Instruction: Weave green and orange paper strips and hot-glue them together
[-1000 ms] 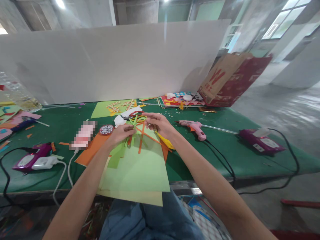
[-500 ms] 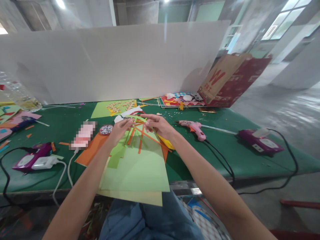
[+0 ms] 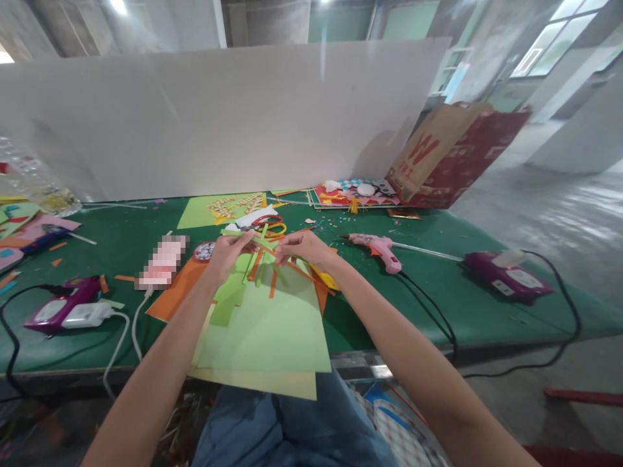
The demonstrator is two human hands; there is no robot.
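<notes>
My left hand (image 3: pixel 232 254) pinches crossed light-green paper strips (image 3: pixel 263 242) above a stack of paper. My right hand (image 3: pixel 307 250) is closed in a pinch at the right end of the same strips; its fingertips partly hide what they grip. Beneath both hands lies a pale green paper sheet (image 3: pixel 265 334), with orange paper strips (image 3: pixel 273 284) and darker green pieces (image 3: pixel 226 305) on it. Just beyond my fingers are scissors (image 3: pixel 277 228) with yellow and red handles. An orange sheet (image 3: pixel 182 288) sticks out at the left of the stack.
A pink glue gun (image 3: pixel 377 246) with its cord lies on the right, near a purple power strip (image 3: pixel 506 275). Another purple power strip (image 3: pixel 68 305) and a pink blurred object (image 3: pixel 163 263) are left. A white board (image 3: pixel 219 123) and paper bag (image 3: pixel 438 152) stand behind.
The green strip between my hands has tilted down to the right and now shows crossing strips. My right fingers have drawn in and lowered slightly, uncovering the scissors' handles.
</notes>
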